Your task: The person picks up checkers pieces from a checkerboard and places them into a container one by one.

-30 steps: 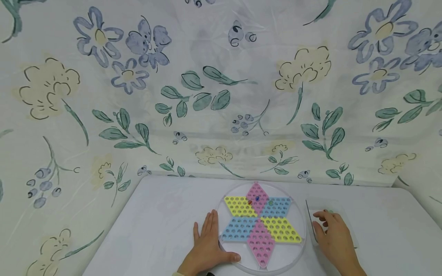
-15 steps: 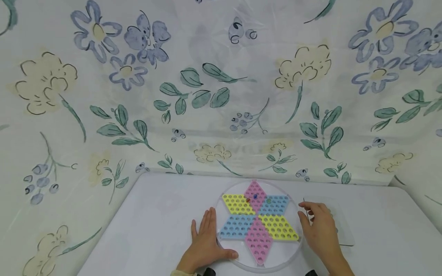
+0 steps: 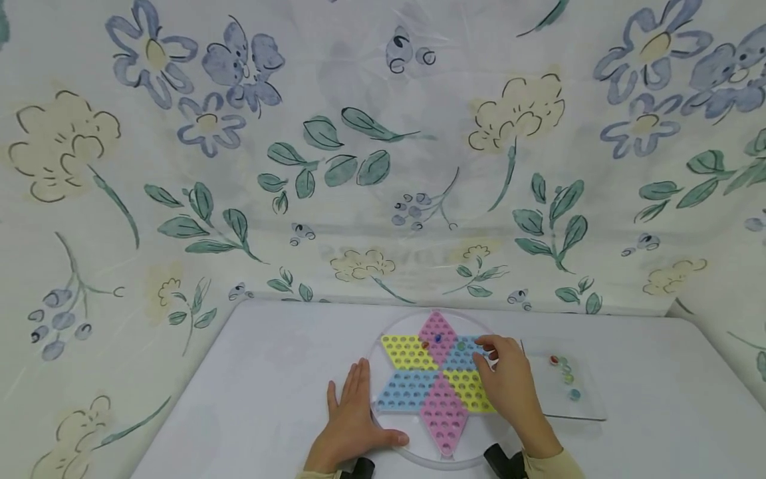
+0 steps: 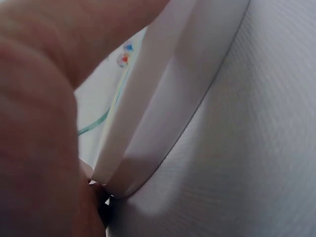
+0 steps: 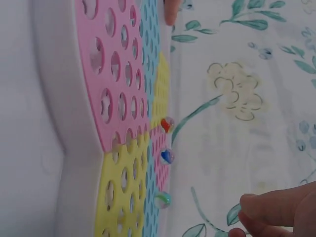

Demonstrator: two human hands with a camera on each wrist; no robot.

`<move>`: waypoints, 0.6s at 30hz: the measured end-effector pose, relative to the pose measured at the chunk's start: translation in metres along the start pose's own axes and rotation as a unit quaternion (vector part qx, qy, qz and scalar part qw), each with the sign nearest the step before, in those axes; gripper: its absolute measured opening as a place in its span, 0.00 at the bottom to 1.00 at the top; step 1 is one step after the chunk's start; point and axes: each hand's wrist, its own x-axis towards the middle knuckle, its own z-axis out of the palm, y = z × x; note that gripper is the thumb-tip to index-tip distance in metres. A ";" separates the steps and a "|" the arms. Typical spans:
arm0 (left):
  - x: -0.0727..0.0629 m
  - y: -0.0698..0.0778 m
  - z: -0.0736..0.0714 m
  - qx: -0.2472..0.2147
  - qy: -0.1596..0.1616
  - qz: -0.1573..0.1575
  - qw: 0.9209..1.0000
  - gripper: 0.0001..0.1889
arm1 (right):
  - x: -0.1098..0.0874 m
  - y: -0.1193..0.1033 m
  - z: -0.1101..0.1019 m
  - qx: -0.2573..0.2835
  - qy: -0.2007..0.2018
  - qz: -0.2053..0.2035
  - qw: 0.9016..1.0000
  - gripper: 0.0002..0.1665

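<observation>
A round Chinese checkers board (image 3: 399,391) with a pink, yellow and blue star of holes lies on the table. My left hand (image 3: 353,422) rests at its left edge, fingers straight and spread, thumb at the front rim. Three marbles sit at the far part of the star: a red one (image 5: 167,124), a blue one (image 5: 167,156) and a green one (image 5: 162,199). My right hand (image 3: 509,382) is over the board's right side, thumb and forefinger bent towards each other near the green marble. I cannot tell whether something is between those fingertips.
To the right of the board lies a clear flat tray (image 3: 589,402) with several marbles (image 3: 567,378) in it. The white table (image 3: 269,372) meets a flower-patterned cloth (image 3: 359,199) behind it.
My right hand has moved left from above the tray to over the board, uncovering the marbles in the tray. The left hand stays at the board's edge. The head view has shifted slightly.
</observation>
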 end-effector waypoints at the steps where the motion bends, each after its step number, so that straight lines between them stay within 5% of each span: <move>1: 0.000 0.000 0.000 -0.001 0.000 -0.001 1.000 0.79 | 0.002 -0.001 0.003 0.000 -0.001 0.006 1.000 0.12; 18: 0.000 0.002 -0.001 0.003 -0.002 -0.005 1.000 0.80 | 0.030 0.006 0.021 0.045 -0.044 0.085 0.994 0.16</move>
